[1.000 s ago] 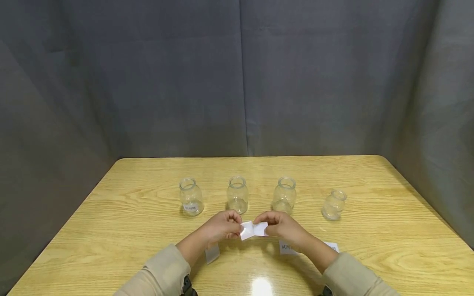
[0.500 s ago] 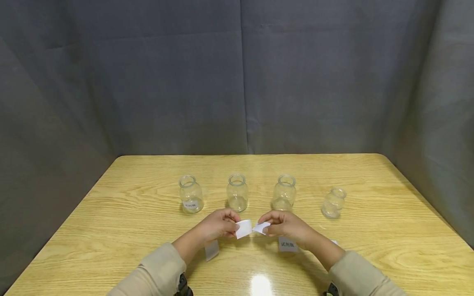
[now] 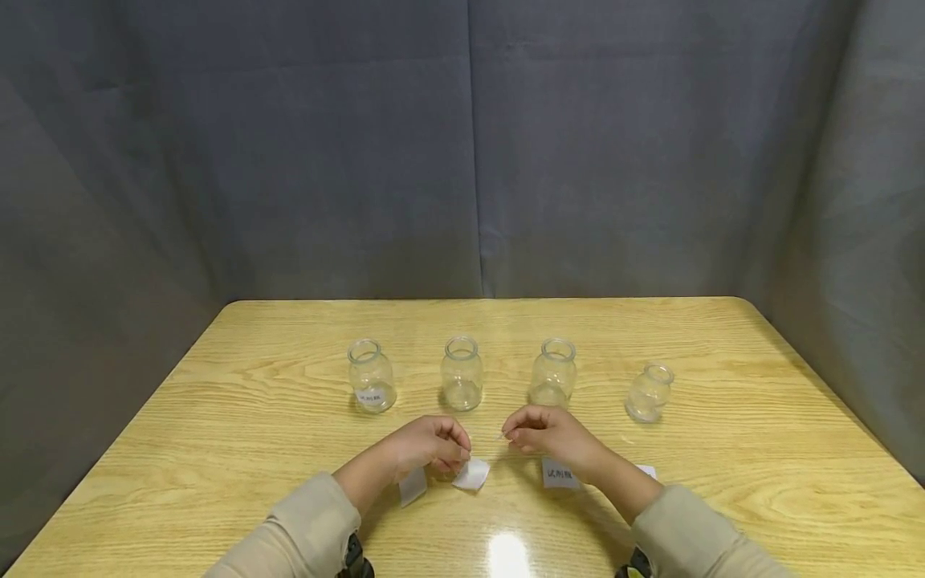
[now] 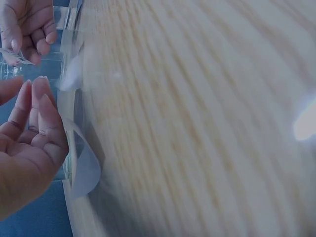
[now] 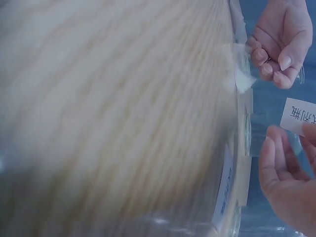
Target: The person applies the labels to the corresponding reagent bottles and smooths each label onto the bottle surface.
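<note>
While the right hand [image 3: 551, 436] pinches a peeled label [image 5: 298, 114] between thumb and fingertips, the left hand [image 3: 428, 445] curls loosely over a white backing slip [image 3: 471, 474] on the table [image 3: 217, 433], seemingly gripping nothing; four jars [image 3: 462, 374] stand behind.

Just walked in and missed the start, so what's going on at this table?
A person is peeling paper labels. The right hand pinches a small printed label above the table. The left hand touches a white backing paper lying on the wood. Four glass jars stand in a row behind; only the leftmost jar carries a label. More slips lie near the wrists.
</note>
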`<state>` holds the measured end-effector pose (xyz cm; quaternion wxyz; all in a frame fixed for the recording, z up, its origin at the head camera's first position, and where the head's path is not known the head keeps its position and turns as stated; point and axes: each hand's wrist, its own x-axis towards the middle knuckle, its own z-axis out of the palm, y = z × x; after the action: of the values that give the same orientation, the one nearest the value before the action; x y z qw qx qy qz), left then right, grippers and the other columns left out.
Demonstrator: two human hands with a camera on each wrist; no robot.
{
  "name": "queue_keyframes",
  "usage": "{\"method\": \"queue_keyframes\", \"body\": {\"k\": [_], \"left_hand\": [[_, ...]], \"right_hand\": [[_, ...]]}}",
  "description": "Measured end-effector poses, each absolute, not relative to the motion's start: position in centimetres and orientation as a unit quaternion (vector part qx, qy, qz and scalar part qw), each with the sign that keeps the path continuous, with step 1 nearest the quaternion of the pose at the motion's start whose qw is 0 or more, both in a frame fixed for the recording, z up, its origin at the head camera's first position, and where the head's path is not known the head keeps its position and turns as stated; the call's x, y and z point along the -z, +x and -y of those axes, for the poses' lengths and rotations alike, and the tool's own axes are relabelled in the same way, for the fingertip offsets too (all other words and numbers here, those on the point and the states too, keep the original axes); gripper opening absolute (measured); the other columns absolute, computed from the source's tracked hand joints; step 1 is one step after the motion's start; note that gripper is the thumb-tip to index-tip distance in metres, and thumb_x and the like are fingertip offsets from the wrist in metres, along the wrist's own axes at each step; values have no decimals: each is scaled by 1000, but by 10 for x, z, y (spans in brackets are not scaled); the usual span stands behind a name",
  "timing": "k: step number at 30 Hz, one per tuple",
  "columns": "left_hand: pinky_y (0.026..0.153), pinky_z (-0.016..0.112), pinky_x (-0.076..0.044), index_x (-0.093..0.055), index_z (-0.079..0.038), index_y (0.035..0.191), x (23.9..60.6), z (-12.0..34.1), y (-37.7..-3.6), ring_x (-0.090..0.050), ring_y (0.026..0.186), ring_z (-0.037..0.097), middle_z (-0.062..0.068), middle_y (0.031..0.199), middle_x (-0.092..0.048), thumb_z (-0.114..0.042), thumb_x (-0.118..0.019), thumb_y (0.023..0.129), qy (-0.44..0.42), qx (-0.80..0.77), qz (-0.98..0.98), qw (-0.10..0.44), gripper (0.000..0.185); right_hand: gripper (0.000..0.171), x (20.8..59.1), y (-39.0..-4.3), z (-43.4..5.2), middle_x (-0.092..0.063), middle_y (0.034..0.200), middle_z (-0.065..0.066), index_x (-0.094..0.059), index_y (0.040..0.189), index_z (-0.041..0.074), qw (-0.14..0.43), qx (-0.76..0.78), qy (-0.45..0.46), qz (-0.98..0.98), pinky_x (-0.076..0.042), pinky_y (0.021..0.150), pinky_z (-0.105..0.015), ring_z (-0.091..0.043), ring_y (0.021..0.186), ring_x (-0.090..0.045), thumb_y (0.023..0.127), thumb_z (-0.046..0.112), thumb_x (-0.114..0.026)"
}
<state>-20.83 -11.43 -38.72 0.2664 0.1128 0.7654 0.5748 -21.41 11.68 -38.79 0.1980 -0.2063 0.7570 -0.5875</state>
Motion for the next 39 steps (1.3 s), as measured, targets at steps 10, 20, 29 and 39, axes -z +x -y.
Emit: {"method": "queue_keyframes", "body": {"k": [10, 20, 29, 39], "left_hand": [[65, 25, -48, -56, 2, 93, 386, 117, -208, -55, 70, 12, 1, 78, -56, -9, -59, 84, 102, -576, -768, 262, 15], [81, 31, -51, -56, 2, 92, 387, 115, -210, -58, 78, 13, 7, 90, -61, -13, -52, 88, 80, -601, -764, 220, 16], [83, 35, -50, -53, 7, 103, 385, 111, -209, -58, 81, 13, 6, 91, -58, -15, -55, 88, 107, -630, -742, 203, 27], [69, 26, -50, -56, 4, 95, 386, 102, -214, -54, 72, 12, 1, 77, -51, -6, -59, 85, 107, -599, -771, 189, 14]], "right_hand": [[15, 387, -214, -102, -57, 81, -2, -53, 95, -7, 184, 587, -201, -763, -51, 75, -32, -17, 79, -56, 87, 5, -56], [16, 386, -212, -93, -54, 73, 0, -51, 93, -10, 203, 592, -199, -754, -45, 62, -22, -11, 69, -52, 82, -1, -58], [20, 389, -211, -85, -52, 70, 0, -52, 94, -11, 217, 582, -213, -754, -43, 58, -18, -10, 65, -49, 75, -5, -58], [18, 384, -211, -88, -51, 72, -1, -52, 94, -10, 195, 573, -207, -769, -44, 59, -20, -11, 67, -48, 79, -2, -58]]}}
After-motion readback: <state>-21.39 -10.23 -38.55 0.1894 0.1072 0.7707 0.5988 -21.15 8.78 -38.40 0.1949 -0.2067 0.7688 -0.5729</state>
